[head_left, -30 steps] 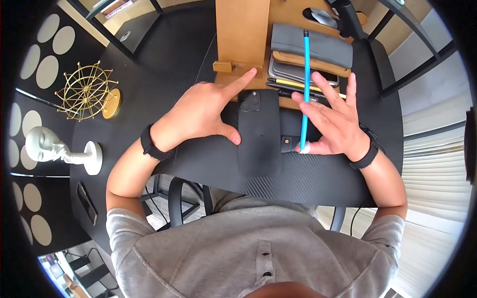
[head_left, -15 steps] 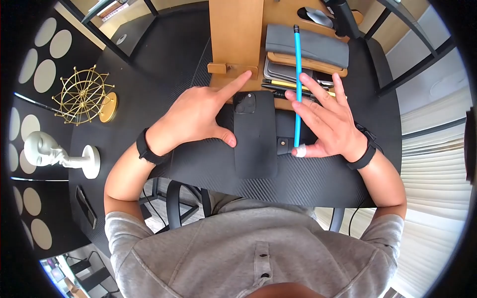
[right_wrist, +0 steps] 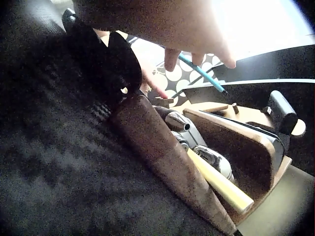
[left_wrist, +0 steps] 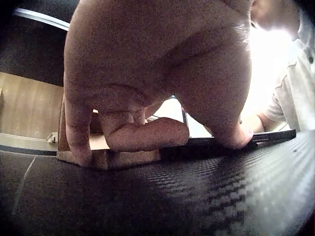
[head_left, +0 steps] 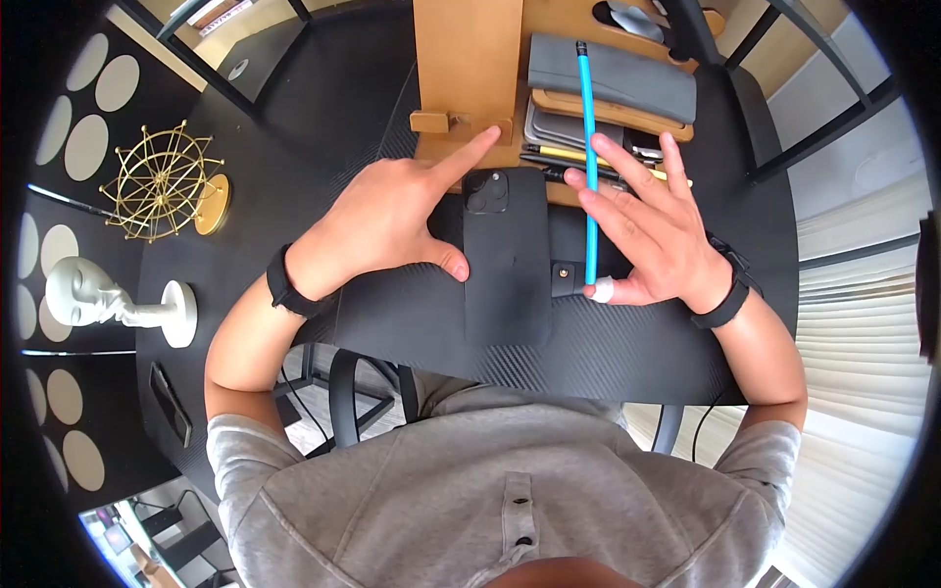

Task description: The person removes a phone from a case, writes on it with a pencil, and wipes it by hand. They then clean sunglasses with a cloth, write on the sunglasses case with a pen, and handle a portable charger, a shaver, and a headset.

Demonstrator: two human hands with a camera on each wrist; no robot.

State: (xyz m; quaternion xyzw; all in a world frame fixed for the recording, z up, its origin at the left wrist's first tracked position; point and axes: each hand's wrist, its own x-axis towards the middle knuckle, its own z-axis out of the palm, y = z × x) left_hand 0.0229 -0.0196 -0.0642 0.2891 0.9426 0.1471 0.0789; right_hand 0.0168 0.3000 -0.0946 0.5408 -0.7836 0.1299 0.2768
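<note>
My right hand [head_left: 657,235] pinches a bright blue pencil [head_left: 590,186] between the thumb and the index and middle fingertips. The other fingers spread out, and a white wrap [head_left: 603,290] covers the thumb tip. The pencil's dark end points away from me; in the right wrist view the pencil [right_wrist: 202,73] sticks out past the fingers. To the left, a black phone [head_left: 508,269] lies back up on the desk. My left hand [head_left: 377,220] has its thumb tip at the phone's left edge and its index finger stretched to the lip of a wooden stand [head_left: 469,69]. Its other fingers fold under.
A wooden organizer [right_wrist: 167,152] at the back right holds a grey case [head_left: 613,78], pens and a yellow stick [right_wrist: 219,179]. A black strap with a snap [head_left: 564,274] lies beside the phone. Left on the desk are a gold wheel ornament [head_left: 162,184], a white bust [head_left: 78,292] and a dark phone-like slab [head_left: 172,404].
The pencil's far end has tilted slightly to the left. The head view has shifted a little; the left hand and the phone keep their places.
</note>
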